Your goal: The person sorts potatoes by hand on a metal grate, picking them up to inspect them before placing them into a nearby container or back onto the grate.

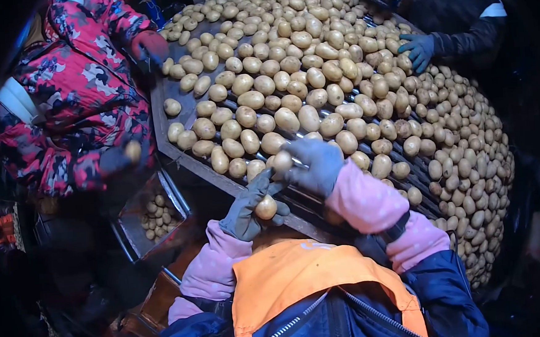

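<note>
My left hand, in a grey glove, is closed around a potato at the near edge of the sorting table. My right hand, also gloved and slightly blurred, grips another potato just above and to the right of the left hand. Both hands are close together, with the right one over the metal rollers. Beyond them lies a thick spread of pale, rounded potatoes, some resting on the rollers.
A metal-edged frame borders the table. Down to the left, a bin contains several potatoes. A co-worker in a pink camouflage jacket holds a potato at left. Another co-worker's gloved hand touches the pile at upper right.
</note>
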`<state>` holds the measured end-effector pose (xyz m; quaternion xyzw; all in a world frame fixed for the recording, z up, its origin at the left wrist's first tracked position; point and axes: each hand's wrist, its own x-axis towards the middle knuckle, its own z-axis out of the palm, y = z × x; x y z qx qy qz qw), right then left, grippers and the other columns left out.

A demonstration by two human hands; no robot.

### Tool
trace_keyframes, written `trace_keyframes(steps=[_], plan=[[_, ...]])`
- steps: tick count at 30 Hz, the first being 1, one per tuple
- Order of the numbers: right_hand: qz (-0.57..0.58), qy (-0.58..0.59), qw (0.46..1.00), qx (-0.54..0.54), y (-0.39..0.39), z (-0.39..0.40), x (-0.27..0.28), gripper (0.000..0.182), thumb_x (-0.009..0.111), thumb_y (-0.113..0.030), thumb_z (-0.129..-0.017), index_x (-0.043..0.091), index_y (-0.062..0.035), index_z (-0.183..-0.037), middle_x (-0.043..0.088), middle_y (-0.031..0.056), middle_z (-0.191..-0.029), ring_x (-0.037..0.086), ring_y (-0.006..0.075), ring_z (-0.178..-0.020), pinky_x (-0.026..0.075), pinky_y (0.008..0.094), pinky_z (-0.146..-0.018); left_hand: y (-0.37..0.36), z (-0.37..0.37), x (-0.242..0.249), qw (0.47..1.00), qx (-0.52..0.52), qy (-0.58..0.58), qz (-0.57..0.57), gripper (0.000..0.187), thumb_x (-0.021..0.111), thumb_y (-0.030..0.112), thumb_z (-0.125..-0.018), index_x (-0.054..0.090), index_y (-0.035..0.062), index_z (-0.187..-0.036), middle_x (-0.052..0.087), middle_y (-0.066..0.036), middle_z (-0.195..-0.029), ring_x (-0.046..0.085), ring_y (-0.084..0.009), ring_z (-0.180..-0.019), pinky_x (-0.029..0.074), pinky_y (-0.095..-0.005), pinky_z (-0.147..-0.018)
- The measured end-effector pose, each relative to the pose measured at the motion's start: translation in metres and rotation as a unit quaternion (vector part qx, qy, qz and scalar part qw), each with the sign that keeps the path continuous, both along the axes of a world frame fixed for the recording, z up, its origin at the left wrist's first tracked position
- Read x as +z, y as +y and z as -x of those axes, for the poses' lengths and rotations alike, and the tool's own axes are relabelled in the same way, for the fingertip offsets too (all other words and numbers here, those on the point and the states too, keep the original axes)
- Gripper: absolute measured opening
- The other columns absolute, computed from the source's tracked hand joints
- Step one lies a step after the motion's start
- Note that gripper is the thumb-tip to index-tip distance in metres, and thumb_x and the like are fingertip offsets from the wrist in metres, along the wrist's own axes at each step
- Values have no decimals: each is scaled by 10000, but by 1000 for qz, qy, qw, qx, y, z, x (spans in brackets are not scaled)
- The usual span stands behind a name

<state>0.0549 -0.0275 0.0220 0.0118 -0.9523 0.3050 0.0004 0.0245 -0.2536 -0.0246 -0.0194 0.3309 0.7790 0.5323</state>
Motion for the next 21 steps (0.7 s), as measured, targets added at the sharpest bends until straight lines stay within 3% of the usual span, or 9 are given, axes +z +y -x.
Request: trace_keyframes(steps=[2, 3, 6, 8, 9, 11, 15, 19, 21], plan=[[-28, 98, 986, 130, -26, -12, -9, 539, 703, -343, -853, 573, -63, -1295, 631, 172, -1228, 619, 372, -1112, 487, 477, -960, -1, 7, -11, 991, -40, -127, -25, 562, 555, 389, -1027, 439, 36, -1448, 667, -175, -1219, 684, -207, -778, 569, -286, -616], [16, 92, 983, 158, -31, -16, -13, 600, 676, -336, -892, 499, -15, -1367, 557, 214, -1343, 554, 417, -1205, 442, 495, -1027, -9, 4, -7, 999, -29, -41, -13, 545, 523, 405, -1037, 466, 24, -1423, 681, -174, -1172, 677, -202, -733, 536, -276, -547], [118, 51, 982, 139, -21, -18, -4, 608, 647, -312, -930, 461, 16, -1407, 547, 245, -1359, 541, 435, -1234, 429, 497, -1053, -36, -5, 10, 996, 83, 7, -15, 516, 526, 348, -1037, 480, -7, -1408, 698, -208, -1145, 665, -225, -687, 540, -308, -540], [177, 23, 982, 62, -8, -29, 16, 541, 615, -233, -985, 450, -12, -1451, 553, 248, -1368, 551, 397, -1271, 430, 437, -1085, -79, -4, -5, 984, 171, 10, -44, 503, 524, 310, -1028, 476, 15, -1433, 678, -184, -1234, 645, -231, -621, 508, -334, -456], [197, 8, 980, 3, 1, -37, 10, 522, 616, -226, -991, 464, -21, -1446, 567, 236, -1356, 565, 373, -1258, 445, 416, -1069, -104, 1, -12, 974, 219, -21, -47, 488, 533, 309, -1024, 490, 38, -1428, 673, -178, -1254, 660, -225, -654, 518, -345, -474], [210, -7, 972, -106, 17, -54, 5, 492, 625, -218, -995, 494, -29, -1430, 596, 210, -1325, 589, 327, -1230, 475, 381, -1031, -166, 13, -46, 932, 285, -152, -167, 437, 571, 374, -1009, 587, 91, -1342, 679, -138, -1277, 702, -216, -811, 565, -377, -598], [164, 83, 950, -253, 67, -94, -39, 468, 687, -170, -951, 553, -22, -1374, 630, 189, -1261, 618, 302, -1161, 507, 375, -977, -250, 66, -99, 876, 467, -121, 10, 402, 597, 350, -1000, 607, 83, -1301, 683, -121, -1219, 696, -211, -837, 569, -384, -634], [-45, 104, 945, -306, 97, -150, -22, 494, 719, -154, -910, 560, -10, -1355, 615, 208, -1298, 597, 334, -1210, 477, 412, -1037, -260, 109, -137, 839, 521, -94, 125, 367, 622, 325, -990, 626, 76, -1260, 687, -104, -1162, 690, -206, -863, 573, -391, -669], [-6, 71, 926, -370, 110, -185, -21, 549, 731, -147, -886, 540, -14, -1383, 607, 211, -1311, 585, 350, -1229, 464, 421, -1061, -258, 117, -148, 824, 533, -81, 173, 350, 634, 313, -985, 636, 72, -1239, 689, -96, -1133, 687, -203, -876, 576, -394, -687]])
